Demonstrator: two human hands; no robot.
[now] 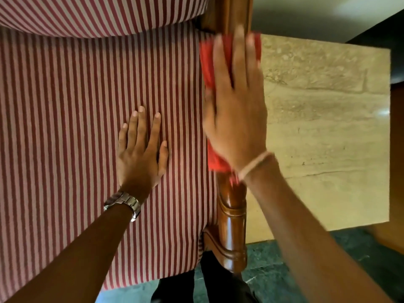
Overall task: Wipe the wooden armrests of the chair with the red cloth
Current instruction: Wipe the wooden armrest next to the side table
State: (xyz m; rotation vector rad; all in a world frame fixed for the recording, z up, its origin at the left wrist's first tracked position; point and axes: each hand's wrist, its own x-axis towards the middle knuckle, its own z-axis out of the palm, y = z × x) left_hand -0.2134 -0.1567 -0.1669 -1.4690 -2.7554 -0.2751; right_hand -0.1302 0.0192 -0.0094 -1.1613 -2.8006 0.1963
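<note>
The chair's right wooden armrest [232,217] runs from the lower middle up to the top of the view, glossy brown and carved. My right hand [237,110] lies flat along it, fingers pointing away from me, pressing the red cloth [207,62] onto the wood. The cloth shows beyond my fingers, beside them on the left, and at my wrist. My left hand [141,149] rests flat with fingers spread on the red-and-white striped seat cushion [65,127], holding nothing. It wears a metal watch. The other armrest is out of view.
The striped backrest [98,14] curves across the top left. A beige stone-topped table [328,127] stands right of the armrest, close to it. Dark green floor [273,270] shows below, with my dark trousers [218,285] at the bottom edge.
</note>
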